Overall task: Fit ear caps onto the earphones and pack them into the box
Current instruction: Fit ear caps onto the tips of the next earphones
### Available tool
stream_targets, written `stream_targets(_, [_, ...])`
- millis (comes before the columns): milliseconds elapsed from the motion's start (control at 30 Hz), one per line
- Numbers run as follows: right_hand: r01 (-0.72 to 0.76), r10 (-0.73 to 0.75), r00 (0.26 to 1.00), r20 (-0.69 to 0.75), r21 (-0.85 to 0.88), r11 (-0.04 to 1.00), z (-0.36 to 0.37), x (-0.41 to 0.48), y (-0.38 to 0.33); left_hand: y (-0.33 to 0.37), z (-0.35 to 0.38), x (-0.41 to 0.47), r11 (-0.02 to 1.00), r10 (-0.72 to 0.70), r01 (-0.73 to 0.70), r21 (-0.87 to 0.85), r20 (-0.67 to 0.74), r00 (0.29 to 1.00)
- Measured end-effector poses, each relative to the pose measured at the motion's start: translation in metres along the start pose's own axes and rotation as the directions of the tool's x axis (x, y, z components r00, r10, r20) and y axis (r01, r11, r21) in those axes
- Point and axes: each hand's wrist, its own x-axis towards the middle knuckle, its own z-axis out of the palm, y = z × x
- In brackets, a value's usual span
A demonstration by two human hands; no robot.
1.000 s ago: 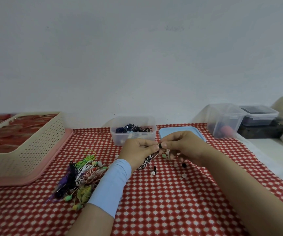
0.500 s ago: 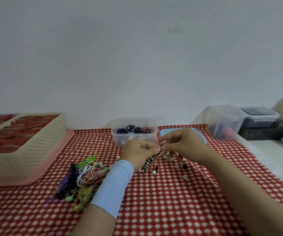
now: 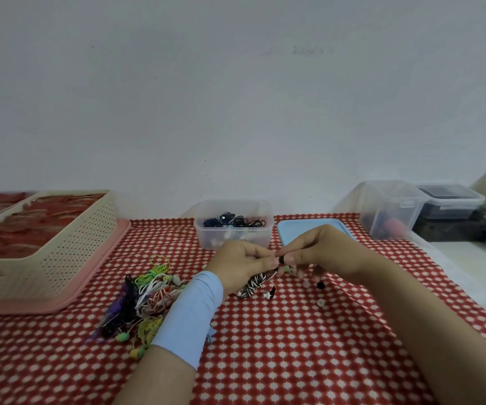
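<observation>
Red-checked table (image 3: 265,361) | left hand (image 3: 235,267) pinches earphone (image 3: 254,283), right hand (image 3: 323,252) pinches cap (image 3: 281,260) | risk: cap may slip free if pushed askew, then roll away.

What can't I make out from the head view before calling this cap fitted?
Head view only:
- Too small: small black piece, covered by thumbs of left hand and right hand; cap seating unreadable.
- Hidden: striped earphones, partly under the left hand.
- Blurred: clear box, cloudy wall obscures lower contents.
- Hidden: blue lid, near edge behind the right hand.
</observation>
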Motion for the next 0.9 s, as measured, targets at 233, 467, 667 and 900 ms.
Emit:
stream_targets(233, [-0.035,0.035,0.999,0.036,0.011,0.999,-0.0023,-0.001,-0.0017,-0.0004,0.0031,-0.0009,0.998,0.037,-0.036,-0.056,0.007,0.999])
stream_targets(467, [-0.152,0.152,0.988,0.018,0.041,0.987,0.0007,0.0015,-0.0023,-0.0014,0.0032,-0.0005,0.998,0.063,-0.063,0.02,0.012,0.998])
stream_targets(667, [-0.171,0.169,0.985,0.036,0.091,0.981,-0.0011,-0.0006,-0.0027,-0.002,0.0032,-0.0004,0.999,0.036,-0.036,-0.002,-0.001,0.999])
stream_targets(900, [-0.189,0.186,0.982,0.04,0.115,0.975,-0.0007,-0.0014,-0.0034,-0.0003,0.0048,-0.0017,0.998,0.057,-0.057,-0.003,-0.015,0.998])
